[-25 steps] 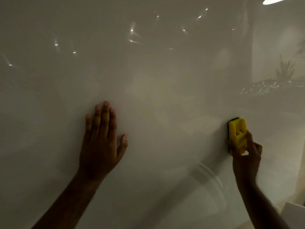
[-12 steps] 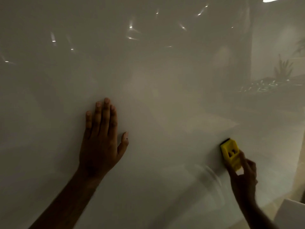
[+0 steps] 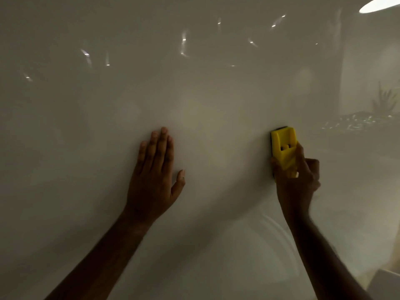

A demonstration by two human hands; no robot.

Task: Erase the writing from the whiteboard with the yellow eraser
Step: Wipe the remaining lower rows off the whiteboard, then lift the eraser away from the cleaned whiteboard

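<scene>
Eraser [image 3: 282, 148] back up at mid-board after dipping low half a second ago, gripped in the right hand [image 3: 297, 180] and pressed to the whiteboard [image 3: 205, 94], while the left hand [image 3: 154, 172] stays flat and open against it. No writing shows on the glossy surface, suggesting the wiping is nearly done. Reflected ceiling lights, a reflected plant [image 3: 384, 100] and glare obscure any faint marks.

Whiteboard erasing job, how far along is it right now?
Done, apparently: no writing shows on the glossy white whiteboard, only light reflections. In hand: the right hand grips the yellow block eraser against the board while the left hand rests flat on it. Left: perhaps a last pass; dim light could hide faint marks.
</scene>
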